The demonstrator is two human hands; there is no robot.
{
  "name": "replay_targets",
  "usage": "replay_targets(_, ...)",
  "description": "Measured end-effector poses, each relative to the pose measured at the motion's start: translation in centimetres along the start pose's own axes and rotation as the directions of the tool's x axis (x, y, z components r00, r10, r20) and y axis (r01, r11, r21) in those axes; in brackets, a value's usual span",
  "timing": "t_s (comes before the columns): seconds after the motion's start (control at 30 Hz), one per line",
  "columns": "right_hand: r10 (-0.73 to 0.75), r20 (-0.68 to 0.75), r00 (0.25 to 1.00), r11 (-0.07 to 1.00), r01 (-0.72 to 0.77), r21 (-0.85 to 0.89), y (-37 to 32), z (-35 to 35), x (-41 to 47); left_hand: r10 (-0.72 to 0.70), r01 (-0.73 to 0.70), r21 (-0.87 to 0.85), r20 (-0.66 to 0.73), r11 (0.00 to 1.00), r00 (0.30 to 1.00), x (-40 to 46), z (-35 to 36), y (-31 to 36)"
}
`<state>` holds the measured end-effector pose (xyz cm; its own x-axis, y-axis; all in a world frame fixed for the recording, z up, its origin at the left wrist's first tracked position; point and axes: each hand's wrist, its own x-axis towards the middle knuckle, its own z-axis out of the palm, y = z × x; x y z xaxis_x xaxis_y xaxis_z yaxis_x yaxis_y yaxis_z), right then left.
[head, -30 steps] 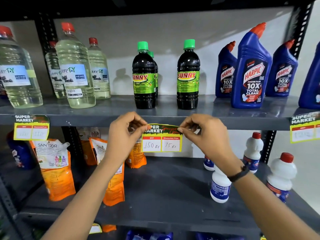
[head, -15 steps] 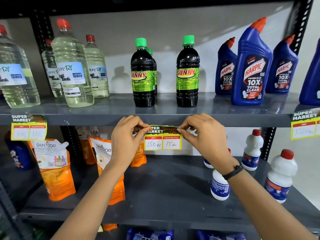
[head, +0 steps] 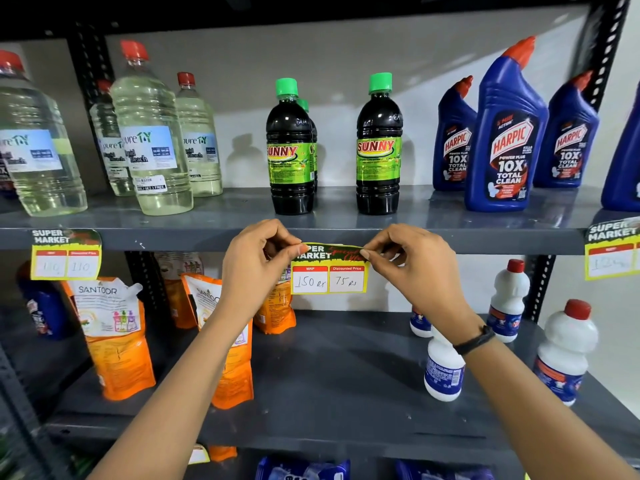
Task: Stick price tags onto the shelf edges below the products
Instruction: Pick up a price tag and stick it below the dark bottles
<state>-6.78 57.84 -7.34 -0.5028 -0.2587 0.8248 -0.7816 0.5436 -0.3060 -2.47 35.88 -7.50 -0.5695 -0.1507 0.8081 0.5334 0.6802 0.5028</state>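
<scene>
A yellow price tag (head: 329, 271) reading 150 and 75 sits against the grey shelf edge (head: 173, 239), below two black Sunny bottles (head: 379, 150). My left hand (head: 258, 268) pinches the tag's top left corner. My right hand (head: 415, 268) pinches its top right corner. The tag's green top strip lies on the shelf edge and its lower part hangs below. Another price tag (head: 65, 254) is stuck to the edge under the clear bleach bottles (head: 149, 140), and a third tag (head: 611, 251) hangs at the far right under the blue Harpic bottles (head: 505, 133).
Orange Santoor pouches (head: 114, 337) stand on the lower shelf at the left. White bottles with red caps (head: 564, 351) stand there at the right. A black upright post (head: 543, 289) runs behind them. Blue packs (head: 301, 469) show on the shelf below.
Both hands have lifted the tag a little, so that its top strip now lies higher on the shelf edge. The camera has moved slightly closer.
</scene>
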Motion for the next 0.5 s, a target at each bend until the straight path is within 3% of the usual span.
replay_targets(0.27,0.098,-0.103,0.99,0.995,-0.097,0.018,-0.6,0.3,0.6,0.056,-0.035,0.21,-0.097,0.977,0.994,0.9,0.6,1.5)
replay_targets(0.5,-0.054,-0.265,0.963,0.955,-0.027,-0.294,-0.3,1.1,0.4,0.179,-0.129,0.402,-0.09,0.906,0.98,0.9,1.5,2.1)
